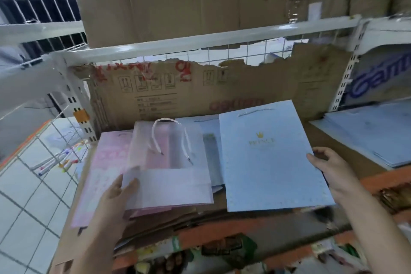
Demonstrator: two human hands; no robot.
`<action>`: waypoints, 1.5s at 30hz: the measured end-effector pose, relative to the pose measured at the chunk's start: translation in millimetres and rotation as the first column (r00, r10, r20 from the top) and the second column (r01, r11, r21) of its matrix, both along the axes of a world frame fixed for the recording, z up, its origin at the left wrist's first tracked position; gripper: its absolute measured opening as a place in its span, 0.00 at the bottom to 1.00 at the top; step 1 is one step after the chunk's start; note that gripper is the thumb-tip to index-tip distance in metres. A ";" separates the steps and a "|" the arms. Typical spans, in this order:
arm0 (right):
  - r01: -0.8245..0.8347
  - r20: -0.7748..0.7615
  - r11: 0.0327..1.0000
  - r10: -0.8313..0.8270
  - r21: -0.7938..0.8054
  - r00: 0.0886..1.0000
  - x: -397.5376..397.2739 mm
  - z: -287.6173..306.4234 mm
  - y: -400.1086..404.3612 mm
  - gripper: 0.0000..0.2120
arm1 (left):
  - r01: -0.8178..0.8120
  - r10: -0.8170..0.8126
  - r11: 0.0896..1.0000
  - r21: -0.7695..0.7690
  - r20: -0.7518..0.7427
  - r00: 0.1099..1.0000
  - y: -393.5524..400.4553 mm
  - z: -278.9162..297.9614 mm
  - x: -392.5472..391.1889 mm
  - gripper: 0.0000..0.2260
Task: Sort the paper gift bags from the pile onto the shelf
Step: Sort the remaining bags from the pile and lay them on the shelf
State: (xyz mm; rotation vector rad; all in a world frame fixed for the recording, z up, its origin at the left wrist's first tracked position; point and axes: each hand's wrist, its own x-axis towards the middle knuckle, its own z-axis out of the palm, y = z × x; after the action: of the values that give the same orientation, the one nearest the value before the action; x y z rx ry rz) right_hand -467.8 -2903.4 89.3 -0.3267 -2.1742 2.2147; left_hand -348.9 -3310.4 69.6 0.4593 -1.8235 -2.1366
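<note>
A translucent white gift bag with white cord handles lies flat on a stack of pink bags on the shelf. My left hand pinches its lower left corner, thumb on top. To the right lies a light blue gift bag with a gold crown print, on top of other blue bags. My right hand holds the blue bag's right edge, fingers tucked under it.
Torn cardboard lines the back of the shelf, with the white shelf frame and large boxes above. A second stack of blue bags lies at the right. A wire side panel with pens stands at the left. The orange shelf edge runs in front.
</note>
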 end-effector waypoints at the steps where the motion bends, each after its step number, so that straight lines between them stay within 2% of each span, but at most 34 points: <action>1: 0.021 -0.011 1.000 -0.021 -0.008 1.000 6.3 -0.2 12.7 0.07 | 0.024 -0.024 1.000 -0.009 -0.003 1.000 10.9 0.0 -4.9 0.10; 4: 0.059 -0.034 0.998 -0.060 -0.029 0.998 21.8 0.1 41.8 0.11 | 0.059 -0.059 0.998 0.015 -0.020 0.998 41.2 2.3 -11.6 0.12; 6: 0.056 -0.053 0.997 -0.059 -0.055 0.997 34.1 3.8 66.7 0.23 | 0.116 -0.116 0.993 0.010 -0.024 0.993 73.4 2.9 -19.1 0.16; 7: 0.075 -0.061 0.996 -0.078 -0.055 0.995 37.8 2.7 82.7 0.31 | 0.134 -0.134 0.991 0.024 -0.011 0.991 90.5 3.8 -22.9 0.12; 8: 0.095 -0.064 0.993 -0.099 -0.074 0.993 41.5 1.1 99.3 0.32 | 0.149 -0.148 0.988 0.039 -0.013 0.989 109.8 4.9 -26.5 0.08; 11: 0.164 -0.072 0.982 -0.171 -0.098 0.983 52.2 -11.0 155.5 0.07 | 0.260 -0.261 0.963 0.074 0.006 0.965 167.7 6.1 -35.2 0.12; 12: 0.192 -0.063 0.977 -0.198 -0.089 0.978 54.5 -16.7 175.1 0.03 | 0.287 -0.288 0.955 0.077 0.002 0.958 185.7 6.3 -38.0 0.12; 18: 0.335 -0.028 0.937 -0.339 -0.101 0.940 80.1 -26.6 283.6 0.06 | 0.433 -0.437 0.892 0.128 0.010 0.899 298.0 -5.0 -61.2 0.10; 24: 0.418 0.003 0.904 -0.420 -0.088 0.908 99.4 -30.7 377.1 0.05 | 0.513 -0.526 0.843 0.162 0.045 0.850 396.1 -14.4 -90.1 0.16; 29: 0.513 0.023 0.851 -0.514 -0.110 0.858 92.9 -36.4 442.7 0.07 | 0.598 -0.612 0.787 0.149 0.069 0.788 469.5 -11.5 -123.4 0.10; 35: 0.602 0.015 0.789 -0.605 -0.122 0.796 42.8 -39.8 513.4 0.10 | 0.634 -0.646 0.754 0.174 0.019 0.763 552.0 -13.0 -182.0 0.11; 42: 0.558 0.016 0.825 -0.559 -0.092 0.829 -57.7 -30.8 590.2 0.10 | 0.610 -0.614 0.784 0.116 -0.006 0.789 622.0 -1.7 -270.1 0.11; 45: 0.520 0.018 0.846 -0.522 -0.119 0.853 -102.2 -26.9 611.3 0.15 | 0.579 -0.585 0.807 0.120 0.015 0.811 637.9 0.3 -300.3 0.12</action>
State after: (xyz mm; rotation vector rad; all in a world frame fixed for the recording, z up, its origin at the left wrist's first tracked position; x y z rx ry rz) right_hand -570.0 -2292.1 62.4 -0.7955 -1.6709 2.0154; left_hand -649.2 -2672.6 69.8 -0.0515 -2.0811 -2.6465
